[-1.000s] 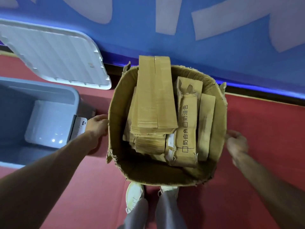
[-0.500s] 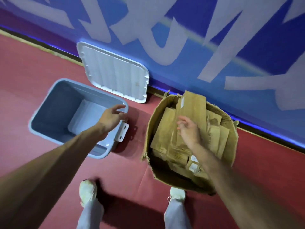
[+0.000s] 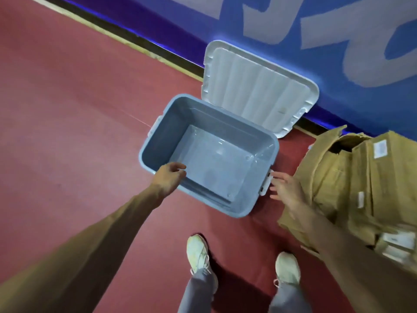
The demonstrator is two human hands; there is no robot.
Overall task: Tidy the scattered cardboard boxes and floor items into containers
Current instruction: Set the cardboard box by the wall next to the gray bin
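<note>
A blue-grey plastic bin (image 3: 158, 129) stands open on the red floor, with nothing inside. My left hand (image 3: 168, 179) reaches over its near left rim, fingers loosely curled, holding nothing. My right hand (image 3: 285, 188) has spread fingers at the white latch (image 3: 266, 184) on the bin's right end. At the far right stands a large brown cardboard box (image 3: 334, 177) stuffed with flattened cardboard pieces (image 3: 388, 181).
The bin's white lid (image 3: 257, 91) leans against the blue wall (image 3: 225, 26) just behind the bin. My two white shoes (image 3: 243, 256) stand on the red floor (image 3: 67, 109) below the bin. The floor stretches open to the left.
My view has swung left from the cardboard box to the bin. My right hand left the cardboard and moved to the bin's right latch; my left hand moved to its near left rim.
</note>
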